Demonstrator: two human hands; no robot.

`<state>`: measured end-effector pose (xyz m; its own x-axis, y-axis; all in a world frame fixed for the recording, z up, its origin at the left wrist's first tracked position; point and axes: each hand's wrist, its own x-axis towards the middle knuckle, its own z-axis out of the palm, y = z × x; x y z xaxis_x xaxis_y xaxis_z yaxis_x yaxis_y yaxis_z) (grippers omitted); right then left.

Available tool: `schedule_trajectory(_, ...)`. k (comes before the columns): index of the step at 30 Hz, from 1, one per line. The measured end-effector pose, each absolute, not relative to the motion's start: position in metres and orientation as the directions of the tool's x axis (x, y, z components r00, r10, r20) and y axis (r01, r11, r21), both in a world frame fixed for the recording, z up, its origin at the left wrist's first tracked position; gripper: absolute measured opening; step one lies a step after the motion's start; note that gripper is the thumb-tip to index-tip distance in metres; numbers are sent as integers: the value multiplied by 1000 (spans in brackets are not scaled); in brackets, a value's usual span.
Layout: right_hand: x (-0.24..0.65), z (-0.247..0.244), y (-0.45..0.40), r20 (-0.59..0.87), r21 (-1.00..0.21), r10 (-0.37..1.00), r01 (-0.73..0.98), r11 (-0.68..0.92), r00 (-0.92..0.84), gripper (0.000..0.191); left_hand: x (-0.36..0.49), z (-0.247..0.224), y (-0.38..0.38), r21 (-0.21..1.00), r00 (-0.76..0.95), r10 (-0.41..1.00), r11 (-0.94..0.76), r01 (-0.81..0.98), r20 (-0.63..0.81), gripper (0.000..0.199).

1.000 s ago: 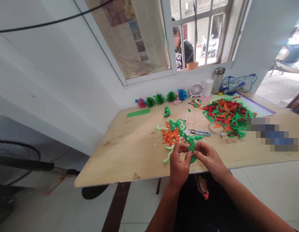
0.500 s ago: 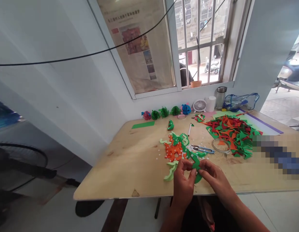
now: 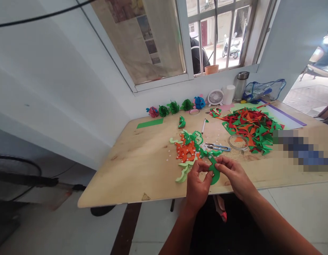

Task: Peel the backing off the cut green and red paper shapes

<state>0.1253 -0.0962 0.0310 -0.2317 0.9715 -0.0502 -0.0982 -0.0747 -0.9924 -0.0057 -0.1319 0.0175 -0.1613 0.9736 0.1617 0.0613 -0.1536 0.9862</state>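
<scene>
A curved green paper cutout (image 3: 214, 176) is pinched between both my hands near the table's front edge. My left hand (image 3: 199, 182) grips its left side with thumb and fingertips. From the right, my right hand (image 3: 234, 173) closes thumb and finger on its upper edge. Just beyond them lie orange paper cutouts (image 3: 185, 151) dotted with small white squares, mixed with green ones. Pale green wavy strips (image 3: 183, 173) rest left of my hands. Blue-handled thread snips (image 3: 218, 147) lie a little behind my right hand.
A heap of red, orange and green paper scraps (image 3: 255, 129) covers the table's right part, with a tape roll (image 3: 238, 141) beside it. A white pen (image 3: 203, 126), folded paper balls (image 3: 173, 107), a small fan (image 3: 215, 97) and a glass bottle (image 3: 241, 86) stand or lie farther back.
The view has tilted downward, so the table sits higher in the picture. The green cutout has turned slightly between my fingers, its rounded lower end now showing more. Both hands still hold it.
</scene>
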Motion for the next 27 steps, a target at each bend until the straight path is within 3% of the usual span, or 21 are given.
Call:
schedule_trajectory(3,124,30,-95,-50,-992,977,-102,-73,-209,24,-11,18,-131,989,-152,978,-143,21,145,17)
schedule_trajectory(9,124,22,-97,-42,-999,978,17,-39,-205,30,-13,28,-113,966,-255,967,-48,-255,-19,29)
schedule_trajectory(13,125,22,-98,-23,-998,976,56,-11,-215,31,-6,30,-103,958,-304,951,-30,-286,-61,24)
schedule_trajectory(17,122,25,-97,-32,-999,969,4,-32,-243,33,-3,27,-104,969,-299,954,-72,-235,-1,16)
schedule_trajectory(23,120,15,-91,44,-997,973,51,57,-228,29,-4,25,-109,981,-269,944,-170,91,189,6)
schedule_trajectory(27,121,11,-89,101,-989,970,85,123,-222,29,-3,23,-112,959,-274,928,-205,197,254,15)
